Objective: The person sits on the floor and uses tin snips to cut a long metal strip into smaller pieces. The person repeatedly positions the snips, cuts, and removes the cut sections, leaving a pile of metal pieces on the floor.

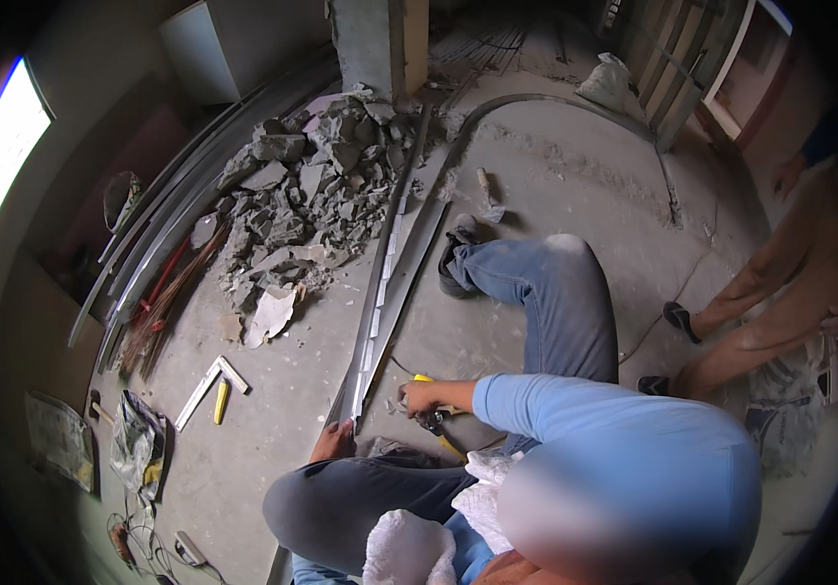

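Note:
A long metal channel (385, 283), with one flange cut into a row of tabs, runs along the floor from the far end to my bent legs. At its near end, my left hand (333, 442) is closed around the channel's edge. Just right of it, my right hand (418, 398) closes on a yellow-and-black tool (431, 421); its exact kind is partly hidden by the fingers and arm.
Broken concrete rubble (312, 185) lies left of the channel, beside long metal profiles (160, 244). A set square (209, 390), a yellow-handled tool (221, 402) and a scraper (487, 195) lie on the floor. A person (780, 263) stands at right.

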The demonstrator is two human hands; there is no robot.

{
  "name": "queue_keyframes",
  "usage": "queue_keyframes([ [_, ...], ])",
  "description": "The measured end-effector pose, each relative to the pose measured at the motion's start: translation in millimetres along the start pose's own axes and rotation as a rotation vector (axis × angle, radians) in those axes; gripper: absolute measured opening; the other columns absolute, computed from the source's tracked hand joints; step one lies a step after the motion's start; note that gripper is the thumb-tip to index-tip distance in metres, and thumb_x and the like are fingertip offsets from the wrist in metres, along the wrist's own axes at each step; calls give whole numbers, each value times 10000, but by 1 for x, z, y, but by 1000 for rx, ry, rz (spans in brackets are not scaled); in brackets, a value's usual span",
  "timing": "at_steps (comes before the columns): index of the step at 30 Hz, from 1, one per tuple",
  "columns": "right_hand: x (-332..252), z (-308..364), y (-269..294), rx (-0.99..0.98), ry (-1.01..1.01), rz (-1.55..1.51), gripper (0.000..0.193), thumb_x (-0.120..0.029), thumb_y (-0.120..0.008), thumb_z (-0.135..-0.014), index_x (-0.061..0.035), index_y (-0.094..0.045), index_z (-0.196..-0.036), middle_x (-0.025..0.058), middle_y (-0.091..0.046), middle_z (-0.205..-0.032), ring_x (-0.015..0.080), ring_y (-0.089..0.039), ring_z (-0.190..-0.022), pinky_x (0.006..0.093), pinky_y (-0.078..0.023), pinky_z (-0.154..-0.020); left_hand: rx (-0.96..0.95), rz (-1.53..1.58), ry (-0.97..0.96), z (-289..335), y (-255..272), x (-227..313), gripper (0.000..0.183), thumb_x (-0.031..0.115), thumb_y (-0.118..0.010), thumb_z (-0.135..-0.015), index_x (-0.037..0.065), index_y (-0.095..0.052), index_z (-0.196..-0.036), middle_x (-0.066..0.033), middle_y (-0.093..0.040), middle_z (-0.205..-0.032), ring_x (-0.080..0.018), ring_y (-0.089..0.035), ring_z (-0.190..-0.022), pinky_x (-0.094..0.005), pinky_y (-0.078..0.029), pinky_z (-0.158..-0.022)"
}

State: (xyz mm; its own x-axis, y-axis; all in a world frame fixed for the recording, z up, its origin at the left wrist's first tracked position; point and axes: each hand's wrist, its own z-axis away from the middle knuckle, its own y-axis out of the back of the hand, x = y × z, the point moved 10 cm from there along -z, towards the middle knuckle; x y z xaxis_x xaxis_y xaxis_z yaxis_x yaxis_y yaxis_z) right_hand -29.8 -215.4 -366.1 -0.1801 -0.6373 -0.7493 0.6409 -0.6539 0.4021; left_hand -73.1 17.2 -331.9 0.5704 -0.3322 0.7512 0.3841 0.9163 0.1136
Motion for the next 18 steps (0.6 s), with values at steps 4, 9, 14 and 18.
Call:
queue_keyframes([
  [4, -48, 12, 131, -12, -99, 864, 250, -143, -667, -768, 4, -770, -942, 188, -757, -965, 358, -736, -903, 489, -586, -727, -19, -66, -16, -1, 15, 9, 450, 492, -622, -986, 87, -579, -796, 21, -498, -634, -98, -466, -552, -303, -334, -502],
  [9, -128, 12, 365, -87, -298, 763, 514, -352, -732, -888, 76, -632, -1155, 213, -729, -979, 294, -737, -688, 487, -592, -592, -77, -160, -15, 43, 48, 47, 388, 426, -621, -1006, 43, -678, -981, -15, -605, -739, -122, -574, -668, -304, -451, -601],
  [14, -70, -36, 472, 516, -423, 96, 774, -668, -530, -940, 22, -585, -1286, 230, -697, -1111, 376, -737, -766, 517, -586, -644, -185, 125, 249, 78, 57, 53, 360, 344, -642, -1000, 32, -696, -1172, -12, -684, -920, -106, -606, -799, -267, -484, -709],
  [18, 38, -114, 409, 596, -371, -634, 909, -751, -457, -923, -63, -405, -1515, 230, -531, -1412, 445, -651, -1099, 599, -536, -850, -171, 181, 379, 96, 61, 41, 313, 311, -643, -1004, 44, -676, -1165, -30, -686, -899, -126, -640, -787, -294, -513, -717],
])
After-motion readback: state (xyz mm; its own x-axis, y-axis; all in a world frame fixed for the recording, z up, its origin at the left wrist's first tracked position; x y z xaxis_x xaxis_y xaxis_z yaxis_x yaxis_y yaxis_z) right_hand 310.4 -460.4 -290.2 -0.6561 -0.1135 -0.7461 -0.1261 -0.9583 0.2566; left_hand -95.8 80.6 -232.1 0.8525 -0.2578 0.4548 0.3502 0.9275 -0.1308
